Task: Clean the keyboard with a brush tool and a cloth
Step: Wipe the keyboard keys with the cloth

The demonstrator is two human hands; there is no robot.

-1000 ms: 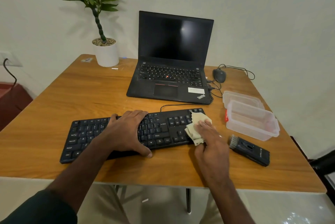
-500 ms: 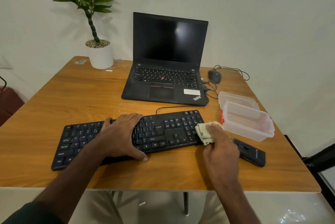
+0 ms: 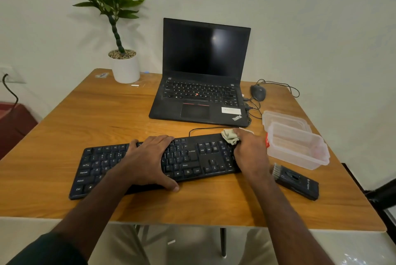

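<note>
A black keyboard (image 3: pixel 192 157) lies across the near part of the wooden table (image 3: pixel 96 119). My left hand (image 3: pixel 150 157) lies over its middle, fingers across the back edge and thumb at the front edge. My right hand (image 3: pixel 249 151) grips a crumpled pale cloth (image 3: pixel 229 135) and presses it on the keyboard's far right corner. The black brush tool (image 3: pixel 294 181) lies on the table right of the keyboard, bristles toward the keyboard, untouched.
An open black laptop (image 3: pixel 203 84) stands behind the keyboard, with a wired mouse (image 3: pixel 258 92) to its right. A clear plastic container (image 3: pixel 297 146) and its lid (image 3: pixel 285 117) sit at the right. A potted plant (image 3: pixel 125 65) stands back left.
My right hand has carried the cloth from the keyboard's near right corner, past its right edge, up to the far right corner. My left hand has stayed on the keyboard.
</note>
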